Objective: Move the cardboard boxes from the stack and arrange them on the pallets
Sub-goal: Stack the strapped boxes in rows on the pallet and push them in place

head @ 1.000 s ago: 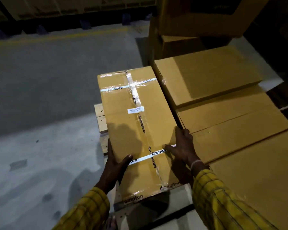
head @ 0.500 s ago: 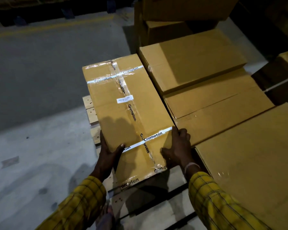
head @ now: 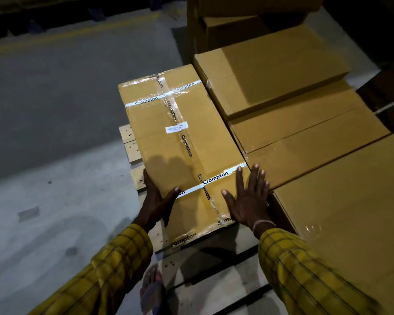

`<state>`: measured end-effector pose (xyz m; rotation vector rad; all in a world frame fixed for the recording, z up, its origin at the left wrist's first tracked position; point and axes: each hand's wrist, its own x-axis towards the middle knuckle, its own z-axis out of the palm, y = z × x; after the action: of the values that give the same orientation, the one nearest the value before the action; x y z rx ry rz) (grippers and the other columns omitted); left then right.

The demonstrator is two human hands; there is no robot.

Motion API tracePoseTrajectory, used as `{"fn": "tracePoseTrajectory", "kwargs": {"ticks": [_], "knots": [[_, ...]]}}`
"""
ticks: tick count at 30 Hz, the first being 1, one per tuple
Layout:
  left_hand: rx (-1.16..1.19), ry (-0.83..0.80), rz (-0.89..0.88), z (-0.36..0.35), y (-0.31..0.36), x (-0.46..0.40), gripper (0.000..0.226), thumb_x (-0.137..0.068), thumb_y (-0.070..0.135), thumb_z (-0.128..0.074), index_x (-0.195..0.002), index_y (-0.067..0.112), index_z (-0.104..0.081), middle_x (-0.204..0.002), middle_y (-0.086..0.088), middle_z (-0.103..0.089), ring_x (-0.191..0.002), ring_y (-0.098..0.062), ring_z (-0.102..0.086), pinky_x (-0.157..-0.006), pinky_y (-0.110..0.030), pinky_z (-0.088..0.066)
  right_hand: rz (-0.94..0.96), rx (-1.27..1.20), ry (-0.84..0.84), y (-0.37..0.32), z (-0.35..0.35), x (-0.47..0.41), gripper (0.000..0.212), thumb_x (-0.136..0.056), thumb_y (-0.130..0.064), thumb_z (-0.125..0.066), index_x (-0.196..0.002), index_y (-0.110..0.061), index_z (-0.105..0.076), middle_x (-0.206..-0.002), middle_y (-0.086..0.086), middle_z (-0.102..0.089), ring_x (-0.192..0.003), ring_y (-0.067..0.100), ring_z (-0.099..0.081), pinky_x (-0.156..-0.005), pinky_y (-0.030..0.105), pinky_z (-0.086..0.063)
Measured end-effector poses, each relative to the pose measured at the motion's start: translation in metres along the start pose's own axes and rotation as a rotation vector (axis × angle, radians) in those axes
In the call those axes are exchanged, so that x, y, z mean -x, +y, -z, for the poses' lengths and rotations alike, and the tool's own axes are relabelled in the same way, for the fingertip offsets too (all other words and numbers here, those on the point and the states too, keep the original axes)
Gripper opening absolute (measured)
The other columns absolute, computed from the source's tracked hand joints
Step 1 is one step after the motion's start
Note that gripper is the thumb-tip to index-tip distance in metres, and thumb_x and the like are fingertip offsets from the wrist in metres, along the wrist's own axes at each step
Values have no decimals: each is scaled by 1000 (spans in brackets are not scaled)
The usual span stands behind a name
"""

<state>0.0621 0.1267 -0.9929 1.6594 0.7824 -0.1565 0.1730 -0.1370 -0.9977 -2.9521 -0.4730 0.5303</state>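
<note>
1. Head view: a grey concrete floor [head: 55, 137] fills the left side, with a faded yellow line across its far part.
2. A wooden pallet [head: 214, 283] lies on the floor, its slats showing at the near edge and at the left of the taped box.
3. Plain cardboard boxes [head: 305, 123] cover the right part of the pallet, more stacked behind them.
4. The taped box [head: 182, 144], bound with white "Crompton" straps, lies flat on the pallet, its long right side against the plain boxes.
5. The right hand [head: 248, 201] lies flat on the box's near right corner, fingers straight and spread.
6. The left hand [head: 158, 198] grips the box's left edge, thumb on top.
7. A sandalled foot [head: 151, 289] stands beside the pallet.
</note>
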Motion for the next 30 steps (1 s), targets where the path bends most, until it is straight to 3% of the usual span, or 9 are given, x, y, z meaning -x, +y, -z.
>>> {"fn": "tracePoseTrajectory", "kwargs": {"ticks": [2,4,6,8,12,16,22,26,30], "knots": [[-44,-4,19,3,6,0,132,-76,56,-82,-153,42,25,-165,1,-19,-143,-30,-36,-113,-60,-40,-19,16,-65,-1,8,-3,89,-101,-72,-22,-158,-28,30,-158,21,45,-148,44,36,-123,59,14],[-159,15,82,6,17,1,141,-72,62,-81,-155,31,29,-169,-10,0,-153,-40,-17,-120,-62,-27,-16,15,-170,-2,20,-5,93,-100,-71,-28,-160,-26,27,-158,23,43,-149,44,34,-124,60,12],[-400,10,131,6,30,10,137,-81,57,-76,-154,18,33,-167,-23,15,-154,-47,-1,-124,-60,-14,-12,14,-254,0,36,-2,96,-100,-70,-35,-163,-23,20,-162,23,37,-152,42,30,-125,59,10],[-598,-40,24,-2,53,32,125,-88,53,-71,-157,12,24,-165,-31,11,-153,-49,5,-124,-59,-8,-34,-36,-246,3,56,12,97,-99,-68,-42,-165,-21,13,-166,21,31,-155,40,26,-126,57,8],[-667,-192,-193,-32,95,103,106,-96,43,-66,-161,18,13,-167,-13,23,-154,-36,20,-125,-57,-1,25,-107,-127,20,102,80,94,-100,-61,-49,-166,-20,5,-169,16,23,-157,39,19,-126,56,3],[-628,-237,-278,-69,131,201,101,-96,40,-67,-163,22,8,-167,-6,25,-154,-34,20,-124,-54,-3,31,-190,-50,54,149,171,90,-99,-54,-54,-167,-20,-6,-172,14,13,-158,39,13,-127,58,0],[-488,-161,-237,-120,179,383,99,-96,37,-67,-163,22,3,-169,-3,18,-156,-28,13,-126,-51,-7,0,-256,-2,117,231,326,91,-100,-57,-52,-167,-19,-3,-172,15,14,-157,40,15,-126,57,1],[-472,-162,-315,-156,202,495,96,-95,37,-68,-163,22,-2,-167,8,11,-158,-21,4,-126,-38,-14,11,-281,24,152,277,424,92,-99,-57,-54,-167,-21,-3,-172,12,16,-158,38,16,-127,55,4],[-477,-248,-322,-188,225,583,98,-96,36,-67,-163,22,3,-171,1,11,-157,-18,4,-118,-25,-13,10,-292,58,182,310,502,94,-98,-58,-55,-167,-24,-1,-172,9,17,-158,36,18,-127,54,5]]}}
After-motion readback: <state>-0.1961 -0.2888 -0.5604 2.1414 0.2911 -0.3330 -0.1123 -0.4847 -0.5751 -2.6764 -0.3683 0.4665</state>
